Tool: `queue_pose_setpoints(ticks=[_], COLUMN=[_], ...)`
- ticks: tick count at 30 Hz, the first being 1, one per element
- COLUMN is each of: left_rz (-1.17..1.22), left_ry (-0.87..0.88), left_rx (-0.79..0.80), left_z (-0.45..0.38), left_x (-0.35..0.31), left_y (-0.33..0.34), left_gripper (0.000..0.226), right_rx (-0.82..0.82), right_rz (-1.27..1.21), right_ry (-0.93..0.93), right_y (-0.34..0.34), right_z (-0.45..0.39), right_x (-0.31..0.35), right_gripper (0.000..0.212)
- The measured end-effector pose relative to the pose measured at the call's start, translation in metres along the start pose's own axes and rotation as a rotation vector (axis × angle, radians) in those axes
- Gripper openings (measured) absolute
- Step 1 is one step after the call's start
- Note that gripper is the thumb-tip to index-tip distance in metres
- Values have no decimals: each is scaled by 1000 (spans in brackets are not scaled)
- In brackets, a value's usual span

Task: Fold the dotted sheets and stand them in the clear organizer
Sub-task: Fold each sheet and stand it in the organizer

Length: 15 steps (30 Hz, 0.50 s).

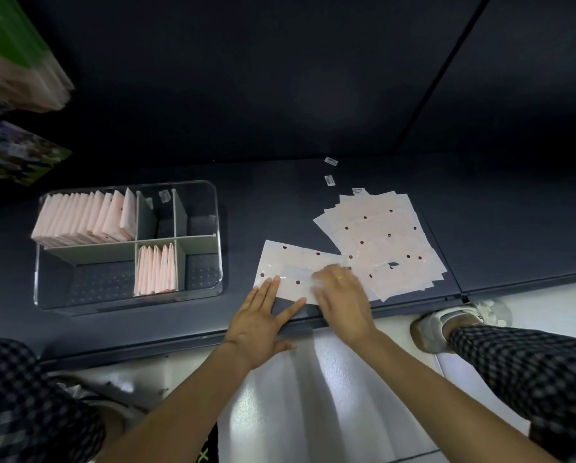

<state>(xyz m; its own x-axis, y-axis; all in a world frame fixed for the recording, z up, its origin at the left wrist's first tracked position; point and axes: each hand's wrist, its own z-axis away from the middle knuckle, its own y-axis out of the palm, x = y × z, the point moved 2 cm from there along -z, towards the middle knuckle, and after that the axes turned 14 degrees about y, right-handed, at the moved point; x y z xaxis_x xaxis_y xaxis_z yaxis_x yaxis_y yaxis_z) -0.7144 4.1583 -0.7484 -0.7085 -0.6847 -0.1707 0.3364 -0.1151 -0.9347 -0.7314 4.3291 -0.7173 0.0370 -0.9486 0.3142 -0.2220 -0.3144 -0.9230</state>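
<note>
**Folding one dotted sheet**

The left hand [260,324] lies flat, fingers spread, pinning the dotted sheet [288,267] at the table [179,324] edge. The right hand [341,295], fingers curled, pinches its far side. Next, likely: crease, then stand it in the clear organizer [128,305].

A dark grey bench [313,202] carries everything, and a seam runs across it on the right from far to near. Three small white labels [330,161] lie on it at the far side, right of centre, one behind the other. At the far left a stack of pale sheets topped with green [16,58] is blurred, and below it lies a colourful printed packet [16,155], too blurred to read. Near the bench edge, the white floor [313,396] shows. A light shoe [443,325] stands at the right, with checked trouser legs [527,365] at both near corners.
</note>
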Motion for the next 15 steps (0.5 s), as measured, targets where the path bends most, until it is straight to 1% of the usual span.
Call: queue_pose_setpoints(ticks=[1,2,3,6,9,13,15], left_rz=[9,18,28,59,89,175,190], left_ry=[-3,-6,-7,1,10,-30,-56], left_rx=[8,16,24,29,-7,-91,-132], left_z=[0,0,0,0,3,6,5], left_x=[1,2,3,6,14,23,23], left_y=[-1,-2,-4,-6,-9,-13,-16], left_gripper=[78,77,76,75,70,59,53], right_rx=[27,58,91,106,77,104,121], right_rz=[34,75,110,166,187,186,211], right_ry=[-150,-252,-306,-317,-309,-319,-303], right_y=[5,9,12,14,7,5,5], right_z=[8,16,21,28,27,22,19], right_x=[5,7,5,-15,-32,-35,-34], right_gripper=[23,27,32,42,41,36,37])
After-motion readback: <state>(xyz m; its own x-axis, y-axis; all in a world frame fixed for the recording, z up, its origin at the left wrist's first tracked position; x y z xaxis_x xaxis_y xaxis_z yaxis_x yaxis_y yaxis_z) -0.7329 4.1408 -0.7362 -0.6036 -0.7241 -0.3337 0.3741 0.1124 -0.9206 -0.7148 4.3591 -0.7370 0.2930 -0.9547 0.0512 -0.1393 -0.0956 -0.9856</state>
